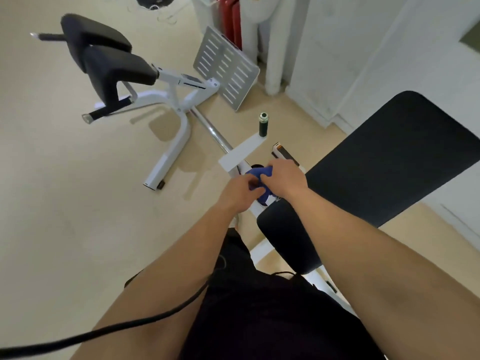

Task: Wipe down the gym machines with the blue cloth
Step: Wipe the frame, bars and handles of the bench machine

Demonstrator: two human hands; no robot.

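A bunched blue cloth (257,178) lies against the white frame (255,206) of a bench with black pads (389,154), just in front of the seat pad (288,237). My left hand (237,194) and my right hand (283,180) meet over the cloth, and both grip it with curled fingers. Most of the cloth is hidden between the two hands.
A second white machine (171,100) with two black pads (104,55) and a slotted metal footplate (226,66) stands on the beige floor ahead. A black handle grip (263,125) sticks up near the bench. A black cable (104,331) crosses at lower left. White wall at right.
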